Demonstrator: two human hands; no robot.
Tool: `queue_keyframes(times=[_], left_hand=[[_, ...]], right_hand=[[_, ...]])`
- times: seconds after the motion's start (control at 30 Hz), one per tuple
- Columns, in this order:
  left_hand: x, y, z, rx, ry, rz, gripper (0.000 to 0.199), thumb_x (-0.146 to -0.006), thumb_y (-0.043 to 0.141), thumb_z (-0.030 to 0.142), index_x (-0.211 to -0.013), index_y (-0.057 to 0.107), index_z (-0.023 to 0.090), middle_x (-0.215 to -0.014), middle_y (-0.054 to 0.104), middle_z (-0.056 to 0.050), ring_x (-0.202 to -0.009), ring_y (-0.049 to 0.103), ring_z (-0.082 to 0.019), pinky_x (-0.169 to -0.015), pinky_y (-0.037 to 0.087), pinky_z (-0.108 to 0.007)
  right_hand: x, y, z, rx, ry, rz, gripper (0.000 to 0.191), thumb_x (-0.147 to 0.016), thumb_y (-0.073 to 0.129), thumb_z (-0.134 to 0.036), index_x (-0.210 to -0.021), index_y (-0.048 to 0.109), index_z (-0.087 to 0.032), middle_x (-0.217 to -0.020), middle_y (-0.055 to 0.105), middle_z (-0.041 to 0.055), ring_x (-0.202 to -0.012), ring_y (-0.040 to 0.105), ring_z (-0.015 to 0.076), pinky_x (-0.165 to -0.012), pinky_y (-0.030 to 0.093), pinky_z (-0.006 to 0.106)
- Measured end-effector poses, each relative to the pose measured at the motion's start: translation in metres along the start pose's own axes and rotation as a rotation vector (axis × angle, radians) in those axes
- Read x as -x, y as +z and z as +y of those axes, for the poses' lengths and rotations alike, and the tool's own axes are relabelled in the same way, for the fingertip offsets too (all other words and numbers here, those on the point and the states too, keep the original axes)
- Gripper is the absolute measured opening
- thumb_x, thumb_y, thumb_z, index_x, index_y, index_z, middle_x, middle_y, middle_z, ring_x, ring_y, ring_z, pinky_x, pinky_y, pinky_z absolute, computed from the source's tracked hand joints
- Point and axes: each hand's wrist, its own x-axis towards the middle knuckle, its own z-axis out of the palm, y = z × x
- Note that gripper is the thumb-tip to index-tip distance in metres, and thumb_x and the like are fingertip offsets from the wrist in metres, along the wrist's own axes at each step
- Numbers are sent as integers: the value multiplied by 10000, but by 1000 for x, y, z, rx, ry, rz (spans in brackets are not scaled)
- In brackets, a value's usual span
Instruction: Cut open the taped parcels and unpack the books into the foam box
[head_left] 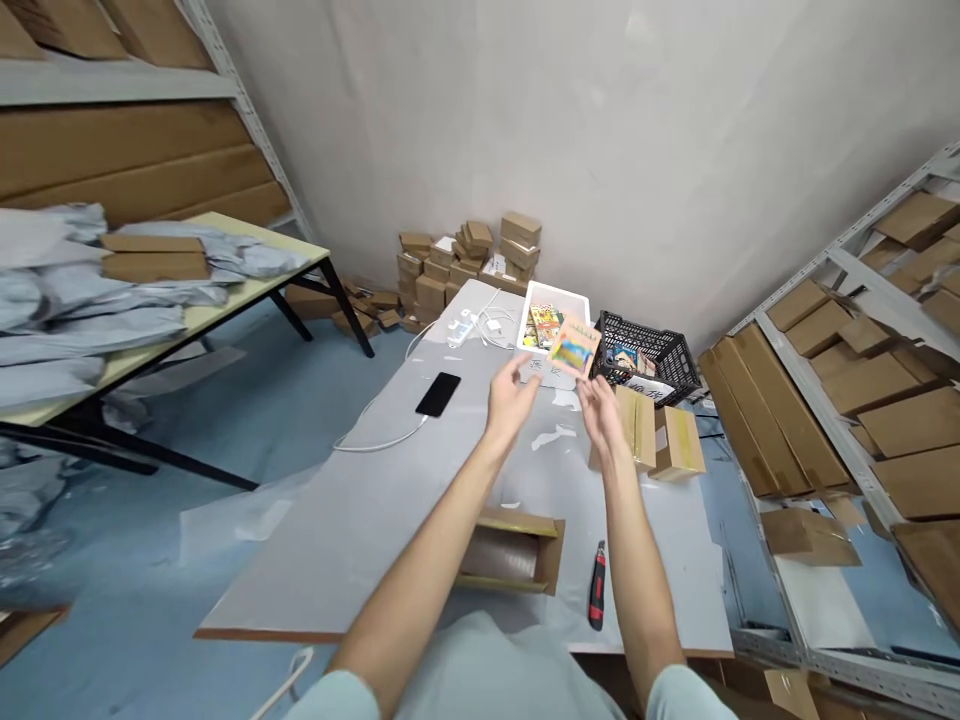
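Note:
A flat, colourful card or packet (573, 346) with a pale orange border is tilted over the front of the white bin (559, 288). At its lower edge are the fingertips of my right hand (602, 415), which appear to pinch it. My left hand (511, 402) is just left of the card, its thumb and fingers apart and nothing in them. More colourful packets (544, 322) lie inside the white bin, which bears handwriting on its front. An opened cardboard box (510, 555) with a greyish wrapped item inside sits between my forearms.
A red and black utility knife (597, 586) lies by my right forearm. Left on the table are a phone (438, 394) on a cable and a power strip (460, 328). A black crate (652, 350) and two taped boxes (677, 443) stand right. Shelves of cartons (892, 370) flank the table.

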Motion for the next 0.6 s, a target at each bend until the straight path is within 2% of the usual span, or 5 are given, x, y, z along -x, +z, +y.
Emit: queue_keyframes(times=[0.1,0.2,0.4,0.5,0.6], left_hand=[[-11,-13,9,-120,187,129,446,-976,714,349,-1382,807,191,-1441,788,-159,-1364,740,-309,-1270,551,-503],[25,-69,-32,-264,208,217,433,-1003,688,443,-1342,812,204,-1398,779,-156,-1377,720,-316,-1289,521,-491],[137,-188,-155,-439,-462,282,381,-940,619,579,-1034,749,233,-1255,836,-165,-1404,711,-430,-1311,507,-579],[180,-195,-175,-400,-701,147,461,-937,611,689,-937,749,249,-1183,870,-157,-1427,703,-447,-1271,547,-596],[211,-178,-170,-295,-770,44,676,-975,574,797,-1207,815,209,-1477,814,-176,-1484,692,-398,-1141,647,-518]], right_hand=[[-19,-4,0,41,65,8,601,-828,938,-368,-1360,715,-199,-1463,772,170,-1479,725,274,-1327,562,490],[23,-68,37,212,46,-11,673,-812,968,-500,-1382,752,-214,-1611,723,164,-1573,651,302,-1361,508,507],[164,-227,129,383,352,251,820,-667,980,-810,-1234,819,-241,-1462,787,196,-1446,731,385,-1146,658,507],[207,-246,151,389,558,232,847,-639,990,-840,-1235,820,-263,-1374,820,183,-1296,802,374,-1046,690,521],[219,-235,152,401,622,59,808,-752,916,-819,-1329,806,-264,-1462,803,156,-1271,806,323,-1022,688,476]])
